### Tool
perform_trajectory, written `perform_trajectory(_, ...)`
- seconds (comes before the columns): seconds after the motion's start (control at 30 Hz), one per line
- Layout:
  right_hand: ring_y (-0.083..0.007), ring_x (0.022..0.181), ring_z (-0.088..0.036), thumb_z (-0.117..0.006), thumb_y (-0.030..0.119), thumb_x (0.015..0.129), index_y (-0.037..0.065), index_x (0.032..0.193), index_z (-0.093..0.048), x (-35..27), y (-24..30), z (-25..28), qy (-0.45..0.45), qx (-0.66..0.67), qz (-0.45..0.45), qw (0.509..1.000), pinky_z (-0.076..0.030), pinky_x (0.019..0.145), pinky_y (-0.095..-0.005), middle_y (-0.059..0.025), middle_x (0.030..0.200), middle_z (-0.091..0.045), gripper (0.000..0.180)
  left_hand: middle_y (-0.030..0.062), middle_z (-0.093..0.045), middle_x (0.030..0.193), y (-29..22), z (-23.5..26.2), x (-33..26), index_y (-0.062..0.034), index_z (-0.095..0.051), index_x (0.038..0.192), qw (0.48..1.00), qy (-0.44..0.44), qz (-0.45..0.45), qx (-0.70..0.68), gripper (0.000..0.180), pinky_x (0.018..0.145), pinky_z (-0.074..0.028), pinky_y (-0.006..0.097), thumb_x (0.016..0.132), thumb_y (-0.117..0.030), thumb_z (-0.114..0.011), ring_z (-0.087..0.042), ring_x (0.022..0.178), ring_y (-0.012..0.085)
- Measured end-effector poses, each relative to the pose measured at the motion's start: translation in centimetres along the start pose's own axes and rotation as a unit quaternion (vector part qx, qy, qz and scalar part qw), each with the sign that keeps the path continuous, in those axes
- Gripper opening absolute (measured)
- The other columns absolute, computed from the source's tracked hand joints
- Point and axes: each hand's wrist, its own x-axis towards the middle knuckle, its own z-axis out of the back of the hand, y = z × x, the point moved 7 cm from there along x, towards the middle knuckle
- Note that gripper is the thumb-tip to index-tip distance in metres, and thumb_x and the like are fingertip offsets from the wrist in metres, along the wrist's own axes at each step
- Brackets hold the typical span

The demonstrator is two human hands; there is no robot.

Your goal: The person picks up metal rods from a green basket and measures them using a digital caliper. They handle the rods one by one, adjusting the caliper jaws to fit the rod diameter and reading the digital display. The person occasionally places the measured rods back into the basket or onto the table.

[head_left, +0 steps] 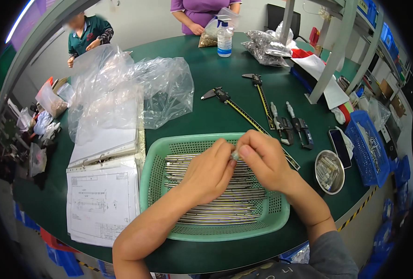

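Observation:
My left hand (209,171) and my right hand (265,162) meet above a green perforated plastic basket (157,228). Pinched between the fingertips of both is a small, pale, translucent piece (235,155), too small and covered for me to tell its kind. Beneath them, many thin metal rods (220,211) lie side by side across the basket, partly hidden by my hands and forearms. Right of the basket, near my right forearm, a round metal bowl (340,182) holds several small clear tube-like pieces (327,171).
Beyond the basket lie two digital calipers (234,107) (262,97) and two micrometers (283,126) (301,128). An open binder with drawings (101,200) and clear plastic bags (162,88) are left. A spray bottle (224,41), phone (340,148) and blue basket (378,174) stand around; two people are across the table.

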Motion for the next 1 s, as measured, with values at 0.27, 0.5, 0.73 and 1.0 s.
perform_trajectory(0.27, -0.0304, 0.054, -0.053, -0.038, 0.02, 0.086, 0.003, 0.09, -0.042, -0.3, -0.9, 1.0, -0.048, -0.105, -0.09, 0.989, -0.039, 0.049, -0.0388, -0.0112, 0.063, -0.054, 0.017, 0.0154, -0.05, 0.089, 1.0, -0.9, 0.1, 0.0006, -0.045, 0.096, 0.992, 0.059, 0.075, -0.08, 0.019, 0.067, -0.04, 0.033, 0.083, -0.013, -0.044, -0.05, 0.079, 0.0284)
perform_trajectory(0.5, -0.0276, 0.052, -0.051, -0.044, 0.016, 0.08, 0.003, 0.08, -0.044, 0.0, -0.1, 0.8, -0.057, -0.115, -0.031, 0.991, -0.037, 0.048, -0.0362, -0.0101, 0.062, -0.052, 0.012, 0.0114, -0.047, 0.077, 0.9, -0.1, -0.1, 0.0007, -0.047, 0.094, 0.995, -0.002, 0.041, -0.088, 0.018, 0.06, -0.038, 0.03, 0.083, -0.013, -0.045, -0.046, 0.068, 0.0213)
perform_trajectory(0.73, -0.0277, 0.055, -0.051, -0.05, 0.017, 0.077, 0.005, 0.077, -0.047, -0.2, -0.5, 0.5, -0.022, -0.125, 0.013, 0.992, -0.038, 0.049, -0.0355, -0.0089, 0.068, -0.051, 0.013, 0.0088, -0.047, 0.072, 0.9, 0.0, 0.0, 0.0028, -0.051, 0.095, 0.994, -0.011, 0.055, -0.098, 0.018, 0.054, -0.038, 0.026, 0.078, -0.004, -0.051, -0.046, 0.062, 0.0161)
perform_trajectory(1.0, -0.027, 0.064, -0.053, -0.054, 0.021, 0.076, 0.006, 0.076, -0.051, -0.7, -0.5, 0.2, -0.022, -0.128, 0.037, 0.991, -0.042, 0.052, -0.0364, -0.0081, 0.074, -0.049, 0.015, 0.0105, -0.062, 0.075, 2.0, 0.9, -0.8, 0.0002, -0.054, 0.104, 0.985, -0.088, 0.091, -0.118, 0.037, 0.059, -0.047, 0.022, 0.068, 0.005, -0.06, -0.059, 0.065, 0.0113)
